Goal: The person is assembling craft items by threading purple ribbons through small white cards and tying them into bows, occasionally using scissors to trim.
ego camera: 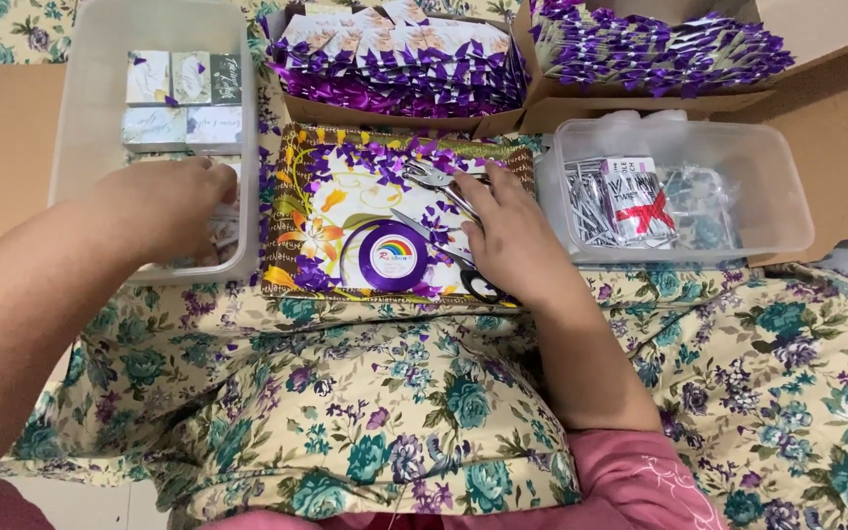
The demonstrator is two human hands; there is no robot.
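**Both hands down among the purple ribbon work**

My left hand (174, 206) is at the left of the frame, reaching into the clear plastic tub (90, 118) that sits at the upper left. The fingers are curled down inside the tub's near end, over some small items I cannot make out, so I cannot tell whether they grip anything. Further back in that tub lie small marbled white-and-grey boxes (184, 98) packed side by side.

My right hand (512, 236) rests palm down on the rectangular floral-printed tray (287, 211) in the middle of the frame. Its fingertips touch a small silver metal fork (429, 177) lying near the tray's upper right edge; the fingers are spread flat rather than closed around it. Under the heel of this hand lies a pair of scissors with black handles (478, 285), the blades pointing up-left across the tray. Just beside the scissors, at the tray's centre, sits a round purple spool of ribbon (393, 255). Short snippets of purple ribbon (345, 157) are scattered over the tray.

Behind the tray, at the top of the frame, two brown cardboard boxes (561, 108) hold rows of packets tied with purple bows (640, 49). At the right stands a second clear plastic container (777, 196) with bundled silver cutlery (586, 201) and a small printed packet with a red mark (640, 201) inside. A cream floral cloth (758, 393) covers my lap and the surface at the bottom of the frame.
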